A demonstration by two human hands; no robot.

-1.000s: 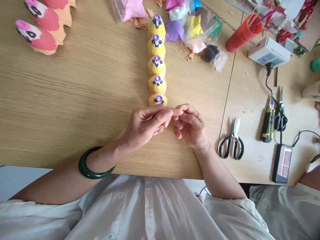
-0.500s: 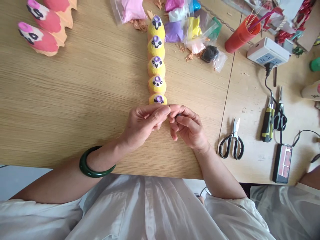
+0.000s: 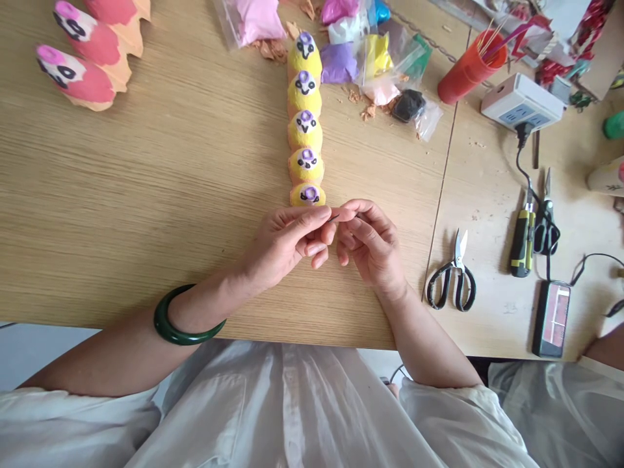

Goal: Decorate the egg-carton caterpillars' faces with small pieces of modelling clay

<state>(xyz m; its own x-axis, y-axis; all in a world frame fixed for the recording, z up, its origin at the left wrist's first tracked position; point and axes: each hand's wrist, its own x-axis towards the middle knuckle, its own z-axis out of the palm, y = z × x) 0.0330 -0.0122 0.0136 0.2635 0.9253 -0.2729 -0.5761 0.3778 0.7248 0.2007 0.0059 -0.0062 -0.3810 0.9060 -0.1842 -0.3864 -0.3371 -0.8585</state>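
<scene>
My left hand [image 3: 285, 244] and my right hand [image 3: 370, 244] meet fingertip to fingertip just above the wooden table [image 3: 146, 195], near its front edge. Between the pinched fingers of both hands runs a tiny thin dark strand [image 3: 333, 218], too small to name surely. Directly behind the hands stands a row of yellow painted egg-carton figures [image 3: 305, 123] with purple and black faces, running away from me. A green bangle [image 3: 182, 318] circles my left wrist.
Pink painted carton figures [image 3: 82, 52] lie at the far left. Bags of coloured clay [image 3: 361, 52] sit behind the yellow row. Right of the hands lie black scissors [image 3: 453, 276], a yellow-black tool [image 3: 522, 240], snips [image 3: 546, 224], a phone [image 3: 550, 318], a power strip [image 3: 524, 101] and a red cup [image 3: 468, 68].
The fingertips shifted slightly while staying pinched together; a thin dark strand now shows stretched between the two hands. The arms stayed in place.
</scene>
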